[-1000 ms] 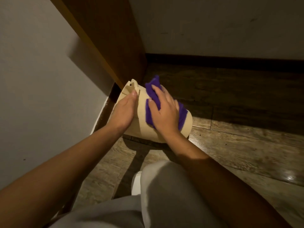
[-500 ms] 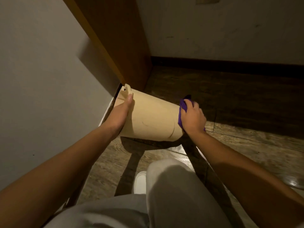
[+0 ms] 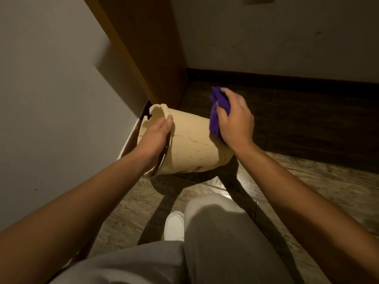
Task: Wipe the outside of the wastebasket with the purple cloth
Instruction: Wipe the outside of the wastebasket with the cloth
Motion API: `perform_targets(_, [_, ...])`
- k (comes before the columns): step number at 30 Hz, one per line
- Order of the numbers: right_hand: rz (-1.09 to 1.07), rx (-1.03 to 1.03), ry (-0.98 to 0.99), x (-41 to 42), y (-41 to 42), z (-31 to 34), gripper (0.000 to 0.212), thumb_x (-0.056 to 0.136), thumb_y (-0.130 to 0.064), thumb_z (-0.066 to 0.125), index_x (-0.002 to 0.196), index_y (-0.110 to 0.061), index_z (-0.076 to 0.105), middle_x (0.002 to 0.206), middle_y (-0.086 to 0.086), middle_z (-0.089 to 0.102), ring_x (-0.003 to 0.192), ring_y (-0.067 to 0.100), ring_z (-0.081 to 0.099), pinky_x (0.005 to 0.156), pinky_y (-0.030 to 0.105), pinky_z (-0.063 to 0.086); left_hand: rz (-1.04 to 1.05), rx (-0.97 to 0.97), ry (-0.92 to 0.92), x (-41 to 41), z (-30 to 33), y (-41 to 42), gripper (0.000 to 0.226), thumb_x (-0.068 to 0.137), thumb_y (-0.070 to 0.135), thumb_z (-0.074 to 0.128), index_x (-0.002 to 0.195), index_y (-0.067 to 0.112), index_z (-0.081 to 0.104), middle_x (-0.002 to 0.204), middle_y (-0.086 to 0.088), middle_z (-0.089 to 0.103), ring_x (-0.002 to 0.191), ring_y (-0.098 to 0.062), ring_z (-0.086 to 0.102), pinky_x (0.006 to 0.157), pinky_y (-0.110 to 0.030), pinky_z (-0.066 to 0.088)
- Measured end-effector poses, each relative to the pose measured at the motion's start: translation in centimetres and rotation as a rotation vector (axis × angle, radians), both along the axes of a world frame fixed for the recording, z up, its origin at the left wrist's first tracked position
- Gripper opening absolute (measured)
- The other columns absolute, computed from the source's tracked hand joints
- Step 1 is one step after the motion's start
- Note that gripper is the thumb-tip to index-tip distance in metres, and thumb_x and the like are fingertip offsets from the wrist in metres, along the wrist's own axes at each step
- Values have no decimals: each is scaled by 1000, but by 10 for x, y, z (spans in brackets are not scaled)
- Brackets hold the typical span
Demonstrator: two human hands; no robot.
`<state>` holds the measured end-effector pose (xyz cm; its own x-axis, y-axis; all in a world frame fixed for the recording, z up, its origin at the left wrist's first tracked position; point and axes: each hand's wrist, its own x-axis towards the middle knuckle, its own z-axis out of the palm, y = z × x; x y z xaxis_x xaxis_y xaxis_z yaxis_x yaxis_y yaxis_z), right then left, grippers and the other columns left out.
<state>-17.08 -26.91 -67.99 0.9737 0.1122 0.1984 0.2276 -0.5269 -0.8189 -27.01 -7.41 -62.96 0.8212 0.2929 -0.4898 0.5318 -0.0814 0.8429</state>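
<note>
Both hands are on the work as I observe from the head camera. I record the left hand (image 3: 155,136) closed over the open rim of the wastebasket (image 3: 194,148), thumb lying along the outer wall and the fingers curled out of sight inside the mouth. I record the right hand (image 3: 235,124) clenched around the purple cloth (image 3: 218,113), which is bunched in the fingers and pressed against the base end of the wastebasket, at its upper edge. I find the wastebasket tipped on its side, mouth facing left toward the grey wall (image 3: 51,89), base pointing right, its lower side resting on the wooden floor (image 3: 307,191). Its cream outer wall carries dark scuffs and a thin crack-like line; the rim is chipped at the top. It lies just in front of the wooden panel (image 3: 147,48) in the corner. I note grey trousers (image 3: 225,242) and one white shoe (image 3: 174,225) below the wastebasket, near it but apart.
</note>
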Motion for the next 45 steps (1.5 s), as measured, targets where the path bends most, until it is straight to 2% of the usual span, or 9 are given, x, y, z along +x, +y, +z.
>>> perform_targets(5, [156,162,-108,-31,54,28,52,100,-41,53,150,-26,49,142,0,62,120,15,61,99,36,51,72,-69,-41,9,-5,-2,45,104,58,39,134,33,62,121,-5,76,112,-26,71,94,-46,55])
perform_targets(12, [259,-275,-194,-48,79,-50,57,102,-53,44,156,-34,40,164,11,37,151,36,32,124,56,18,309,-175,32,4,-16,31,57,104,62,32,130,23,64,110,-7,81,100,-25,78,71,-37,63])
perform_targets(20, [14,-248,99,-16,17,-96,53,105,-45,42,156,-33,38,161,14,36,135,35,49,100,46,51,469,-16,99,-5,-29,41,63,98,71,32,126,23,62,114,-8,75,102,-29,72,95,-53,54])
perform_targets(26, [-48,-324,194,-9,-2,-87,49,108,-40,44,157,-34,41,145,15,52,111,32,64,81,35,48,347,-78,75,-6,-17,33,59,95,71,41,129,26,60,108,-7,79,97,-30,77,81,-47,58])
perform_targets(29, [-143,-362,272,0,-26,-76,48,106,-41,46,154,-33,44,132,12,60,107,30,64,77,33,42,164,-73,49,-10,-20,27,64,91,62,55,142,23,51,122,-10,74,110,-34,72,94,-53,53])
perform_targets(32, [-176,-279,226,-1,-41,-60,49,106,-40,49,153,-30,44,131,10,61,108,27,63,80,33,44,91,-60,37,-26,-27,24,79,87,69,51,154,30,38,135,-4,64,120,-29,64,103,-55,49])
perform_targets(38, [142,-22,8,-15,14,4,61,97,-40,62,154,-30,41,131,-5,65,103,10,62,86,31,49,75,-76,56,-21,-17,5,59,90,81,35,131,47,62,117,3,78,106,-23,75,73,-37,62])
perform_targets(40, [267,-25,15,-29,44,15,61,98,-40,63,154,-29,43,134,-3,65,115,16,62,95,37,50,73,-89,53,-13,-11,-5,58,96,76,29,114,44,74,111,-2,80,101,-22,77,68,-32,63])
perform_targets(45, [252,60,-13,-57,60,6,49,100,-33,59,149,-26,54,156,-1,51,144,21,43,120,49,29,177,-151,-23,3,-5,-29,58,103,65,27,132,29,62,116,-4,78,101,-17,77,78,-32,63])
